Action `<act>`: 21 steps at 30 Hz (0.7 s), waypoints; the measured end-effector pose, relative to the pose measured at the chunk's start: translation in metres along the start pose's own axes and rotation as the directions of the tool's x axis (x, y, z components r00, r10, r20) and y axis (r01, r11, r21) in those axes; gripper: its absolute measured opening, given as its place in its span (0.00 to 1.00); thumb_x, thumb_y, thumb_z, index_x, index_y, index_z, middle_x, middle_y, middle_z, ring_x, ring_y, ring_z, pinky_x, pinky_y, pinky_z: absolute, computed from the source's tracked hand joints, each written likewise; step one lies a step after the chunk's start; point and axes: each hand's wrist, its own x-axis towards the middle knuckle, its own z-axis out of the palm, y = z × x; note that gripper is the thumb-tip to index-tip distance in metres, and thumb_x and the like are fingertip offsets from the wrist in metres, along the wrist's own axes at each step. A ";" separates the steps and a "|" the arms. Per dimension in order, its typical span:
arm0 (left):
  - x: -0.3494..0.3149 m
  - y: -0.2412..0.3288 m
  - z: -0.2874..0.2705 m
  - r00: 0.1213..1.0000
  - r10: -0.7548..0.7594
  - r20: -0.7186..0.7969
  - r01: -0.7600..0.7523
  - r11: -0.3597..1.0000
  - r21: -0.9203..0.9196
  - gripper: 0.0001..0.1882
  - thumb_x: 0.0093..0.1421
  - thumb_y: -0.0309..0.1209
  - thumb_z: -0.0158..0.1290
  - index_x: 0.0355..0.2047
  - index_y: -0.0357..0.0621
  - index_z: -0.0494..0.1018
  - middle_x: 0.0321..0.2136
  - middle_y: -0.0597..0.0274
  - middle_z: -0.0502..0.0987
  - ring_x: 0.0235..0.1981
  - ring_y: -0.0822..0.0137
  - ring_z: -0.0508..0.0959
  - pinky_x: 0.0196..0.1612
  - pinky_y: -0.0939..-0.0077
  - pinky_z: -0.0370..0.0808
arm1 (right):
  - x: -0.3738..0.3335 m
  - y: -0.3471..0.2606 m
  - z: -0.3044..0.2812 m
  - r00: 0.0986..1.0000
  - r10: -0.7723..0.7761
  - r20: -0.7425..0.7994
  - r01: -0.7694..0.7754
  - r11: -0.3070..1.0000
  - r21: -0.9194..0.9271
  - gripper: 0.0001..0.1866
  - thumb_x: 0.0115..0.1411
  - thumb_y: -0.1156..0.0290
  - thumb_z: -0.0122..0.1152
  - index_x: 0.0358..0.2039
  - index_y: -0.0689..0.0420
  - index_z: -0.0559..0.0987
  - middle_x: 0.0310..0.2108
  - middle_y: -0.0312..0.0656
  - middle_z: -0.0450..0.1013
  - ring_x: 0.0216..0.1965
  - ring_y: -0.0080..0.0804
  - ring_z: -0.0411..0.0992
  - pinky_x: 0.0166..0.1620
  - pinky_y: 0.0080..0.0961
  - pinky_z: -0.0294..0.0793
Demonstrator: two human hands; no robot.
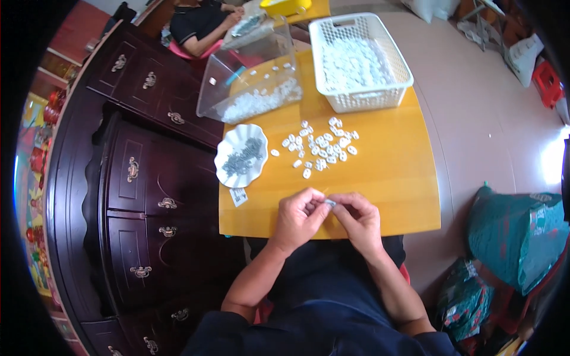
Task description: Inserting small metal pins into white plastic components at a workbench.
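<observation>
Close to the table's near edge, my left hand (303, 218) and my right hand (358, 219) meet with their fingertips pinched. Between them is a small white plastic piece (329, 203), mostly covered by the fingers. Beyond my hands, several small white oval pieces with holes (332, 145) lie loose on the yellow wooden table (392, 199). To their left stands a white scalloped bowl (222, 155) containing a pile of small dark grey metal parts (244, 159). A little printed card (238, 196) lies just below that bowl.
A white perforated basket (368, 98) and a clear plastic bin (217, 89), both holding white pieces, stand at the table's far side. Dark wooden cabinets (133, 178) line the left. Another person (199, 26) sits at the far left. Green bags (516, 237) rest at the right.
</observation>
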 end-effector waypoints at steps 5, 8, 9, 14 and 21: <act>-0.004 -0.006 0.002 1.000 -0.006 -0.019 0.005 0.999 -0.035 0.04 0.65 0.23 0.62 0.34 0.37 0.77 0.23 0.76 0.75 0.23 0.87 0.70 0.26 0.88 0.69 | 0.000 -0.004 -0.002 0.999 -0.043 0.030 0.046 0.993 -0.107 0.08 0.62 0.81 0.64 0.41 0.59 0.86 0.31 0.40 0.78 0.34 0.27 0.75 0.39 0.24 0.75; -0.007 -0.007 0.000 1.000 -0.011 -0.016 0.010 1.000 -0.021 0.05 0.64 0.24 0.62 0.34 0.36 0.77 0.23 0.74 0.77 0.23 0.86 0.71 0.26 0.87 0.69 | 0.000 -0.005 0.000 0.998 -0.053 0.033 0.058 0.983 -0.172 0.08 0.61 0.81 0.65 0.40 0.59 0.86 0.29 0.41 0.78 0.33 0.29 0.76 0.39 0.24 0.75; -0.007 -0.009 0.000 1.000 -0.022 -0.020 0.021 0.999 -0.037 0.05 0.64 0.25 0.63 0.33 0.36 0.78 0.23 0.73 0.77 0.23 0.86 0.71 0.27 0.86 0.70 | 0.000 -0.007 0.001 0.998 -0.058 0.033 0.063 0.981 -0.184 0.08 0.61 0.81 0.64 0.40 0.60 0.85 0.30 0.42 0.78 0.33 0.30 0.76 0.40 0.25 0.75; -0.011 -0.023 0.006 0.997 -0.070 -0.037 0.062 0.981 -0.183 0.05 0.64 0.24 0.62 0.33 0.37 0.77 0.24 0.73 0.77 0.25 0.86 0.71 0.28 0.87 0.69 | 0.001 -0.002 0.003 0.993 -0.114 0.025 0.117 0.971 -0.210 0.07 0.61 0.81 0.63 0.40 0.61 0.84 0.31 0.43 0.78 0.34 0.32 0.77 0.42 0.26 0.76; -0.013 -0.033 0.010 0.990 -0.144 -0.016 0.124 0.900 -0.417 0.04 0.65 0.24 0.61 0.35 0.37 0.76 0.26 0.69 0.78 0.25 0.81 0.76 0.29 0.86 0.73 | -0.004 0.006 0.007 0.999 0.039 -0.032 -0.041 0.997 -0.060 0.06 0.66 0.78 0.64 0.43 0.62 0.82 0.32 0.32 0.77 0.34 0.16 0.74 0.40 0.17 0.75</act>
